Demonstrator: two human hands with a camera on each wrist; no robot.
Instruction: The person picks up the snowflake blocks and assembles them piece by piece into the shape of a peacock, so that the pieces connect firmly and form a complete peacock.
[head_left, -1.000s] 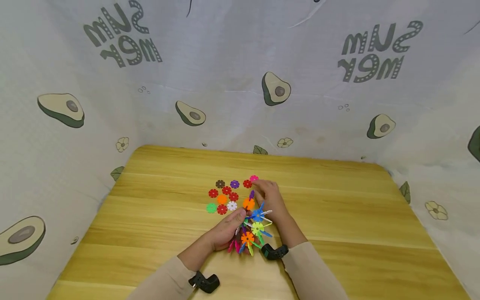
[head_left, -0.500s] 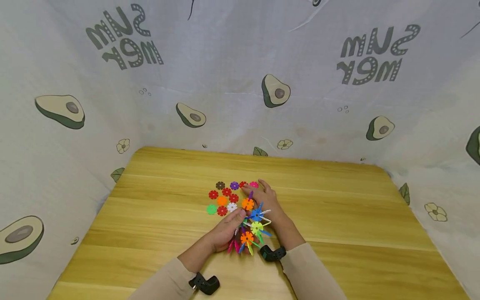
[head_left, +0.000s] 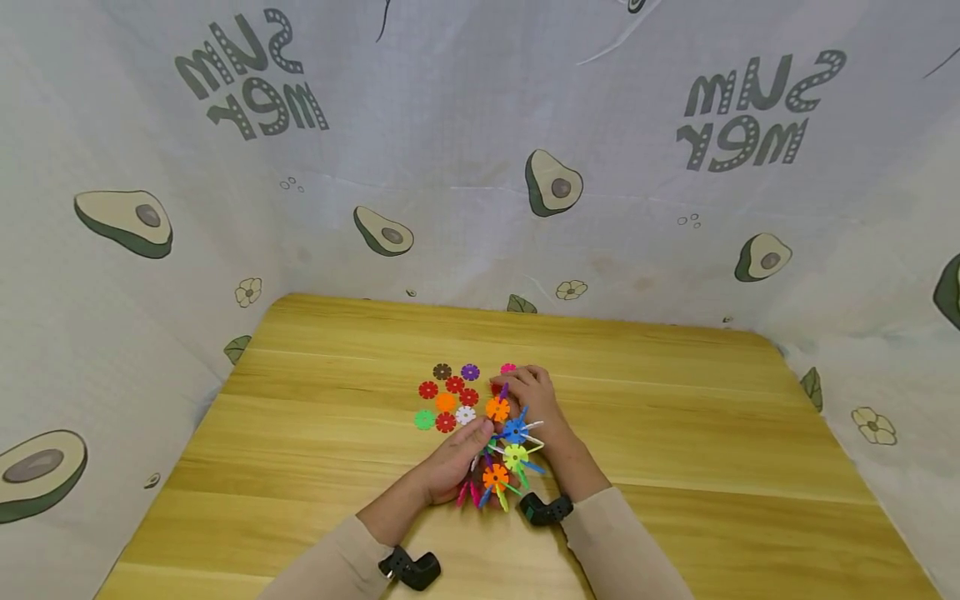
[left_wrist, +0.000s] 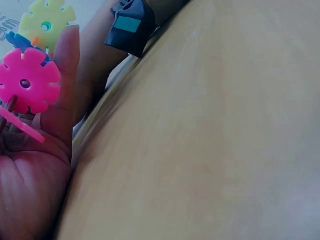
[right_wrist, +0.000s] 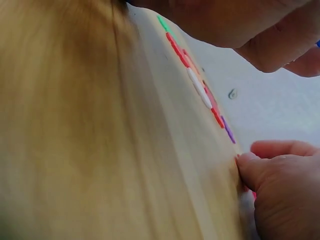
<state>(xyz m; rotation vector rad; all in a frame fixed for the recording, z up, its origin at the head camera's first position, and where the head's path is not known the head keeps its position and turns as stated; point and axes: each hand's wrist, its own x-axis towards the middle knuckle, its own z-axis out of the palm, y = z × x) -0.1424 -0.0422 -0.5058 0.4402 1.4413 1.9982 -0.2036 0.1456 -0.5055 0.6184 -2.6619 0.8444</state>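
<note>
My left hand (head_left: pixel 448 462) holds a many-coloured cluster of interlocking snowflake discs (head_left: pixel 515 457), its thumb on top. Orange, blue and yellow-green discs show from above. In the left wrist view a pink disc (left_wrist: pixel 45 80) stands by the fingers, with a yellow one (left_wrist: pixel 57 25) behind. Beyond the cluster, my right hand (head_left: pixel 536 406) reaches down to the table with bent fingers and pinches a red snowflake disc (head_left: pixel 496 388), mostly covered by the fingertips. In the right wrist view thumb (right_wrist: pixel 255 170) and finger come together low at the tabletop, a sliver of red at the thumb tip.
Several loose discs lie flat left of the right hand, among them brown (head_left: pixel 442 372), purple (head_left: pixel 470 372), orange (head_left: pixel 446 402), white (head_left: pixel 465 415) and green (head_left: pixel 424 419). A pink disc (head_left: pixel 508 367) lies just past the fingers. A printed cloth (head_left: pixel 450 167) hangs behind the wooden table (head_left: pixel 675 400).
My right hand has reached left onto the red disc, then drawn it back toward me, its fingers bending. The left hand and the cluster have stayed in place.
</note>
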